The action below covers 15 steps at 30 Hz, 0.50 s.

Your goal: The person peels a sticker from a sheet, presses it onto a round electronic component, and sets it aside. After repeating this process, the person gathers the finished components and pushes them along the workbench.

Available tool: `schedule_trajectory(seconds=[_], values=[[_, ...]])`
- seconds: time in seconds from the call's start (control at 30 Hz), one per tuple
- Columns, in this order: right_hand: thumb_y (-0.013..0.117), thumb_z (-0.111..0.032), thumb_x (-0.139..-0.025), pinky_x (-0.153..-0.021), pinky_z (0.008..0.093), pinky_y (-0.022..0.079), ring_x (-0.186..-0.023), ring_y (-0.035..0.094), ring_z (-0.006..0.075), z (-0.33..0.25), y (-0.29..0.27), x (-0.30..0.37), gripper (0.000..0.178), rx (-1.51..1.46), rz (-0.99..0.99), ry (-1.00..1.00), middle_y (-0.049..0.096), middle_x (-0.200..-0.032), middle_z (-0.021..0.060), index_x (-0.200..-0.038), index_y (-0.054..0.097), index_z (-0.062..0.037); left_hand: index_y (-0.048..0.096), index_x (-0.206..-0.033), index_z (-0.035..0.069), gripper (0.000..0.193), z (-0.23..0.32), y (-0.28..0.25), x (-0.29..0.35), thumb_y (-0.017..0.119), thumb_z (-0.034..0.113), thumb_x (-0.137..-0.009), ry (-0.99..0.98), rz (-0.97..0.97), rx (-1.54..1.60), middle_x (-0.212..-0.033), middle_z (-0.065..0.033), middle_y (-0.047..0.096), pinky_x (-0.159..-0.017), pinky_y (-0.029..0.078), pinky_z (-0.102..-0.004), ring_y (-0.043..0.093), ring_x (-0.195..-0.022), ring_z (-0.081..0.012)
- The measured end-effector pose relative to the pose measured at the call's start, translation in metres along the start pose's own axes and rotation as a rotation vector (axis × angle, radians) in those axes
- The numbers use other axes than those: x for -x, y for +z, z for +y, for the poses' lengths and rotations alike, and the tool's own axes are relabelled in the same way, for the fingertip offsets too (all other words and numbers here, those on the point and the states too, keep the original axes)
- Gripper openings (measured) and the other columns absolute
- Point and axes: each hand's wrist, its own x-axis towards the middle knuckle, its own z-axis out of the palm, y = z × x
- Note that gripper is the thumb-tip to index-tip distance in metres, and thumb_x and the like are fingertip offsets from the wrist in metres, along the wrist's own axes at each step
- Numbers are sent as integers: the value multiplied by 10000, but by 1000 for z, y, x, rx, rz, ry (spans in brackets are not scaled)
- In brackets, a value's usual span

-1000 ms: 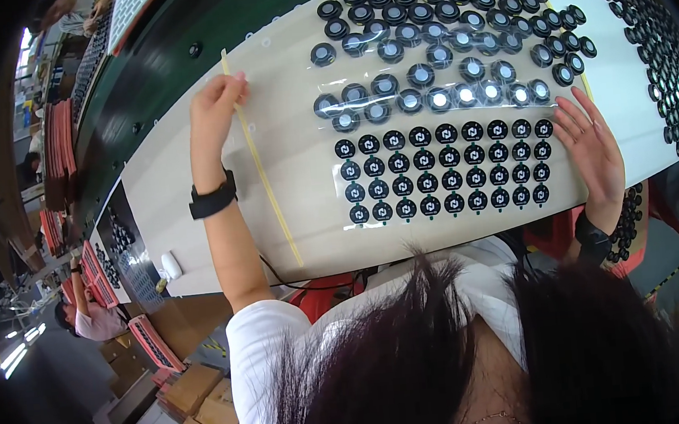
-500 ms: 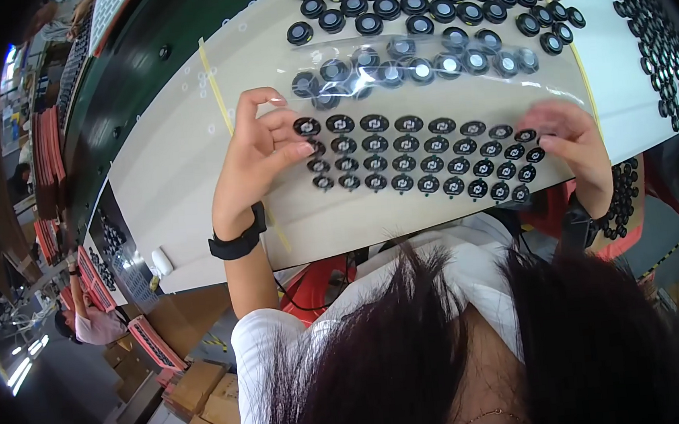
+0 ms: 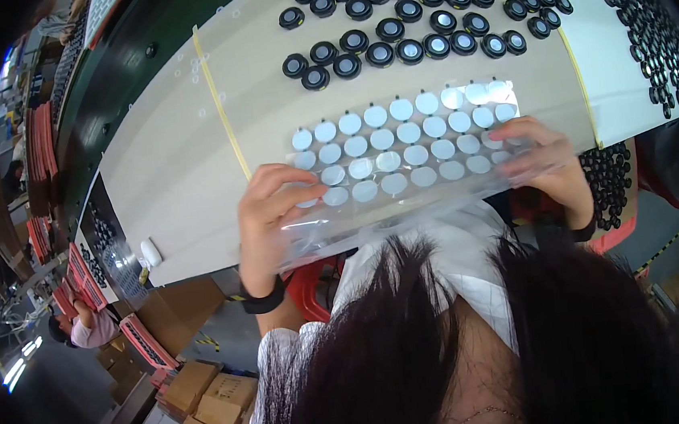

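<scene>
Head view, both hands gripping glossy disc-studded sheet

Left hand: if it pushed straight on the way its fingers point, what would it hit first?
The left hand already grips the clear sheet of white discs, fingers aimed up-right. Beyond it, probably the row of black round parts; depth is unclear.

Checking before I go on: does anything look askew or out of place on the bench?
Mostly tidy. The clear sheet of white discs is held tilted by left hand and right hand; the black round parts behind lie in uneven, curving rows.
</scene>
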Motion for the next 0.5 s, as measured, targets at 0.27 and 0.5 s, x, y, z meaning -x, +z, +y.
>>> schedule_trajectory(seconds=[0.27, 0.5], values=[[599, 2, -665, -736, 253, 430, -843, 556, 200, 21, 23, 20, 146, -23, 117, 245, 590, -915, 107, -799, 656, 2, 675, -775, 73, 207, -17, 40, 35, 652, 56, -570, -169, 99, -50, -951, -44, 561, -774, 410, -327, 470, -920, -229], [572, 48, -712, -717, 244, 425, -807, 556, 188, 19, 36, 24, 121, -50, 348, 296, 588, -876, 107, -808, 643, 31, 688, -740, 77, 163, -18, 44, 42, 686, 129, -585, -291, 97, 193, -930, -40, 571, -800, 354, -327, 455, -926, -217]])
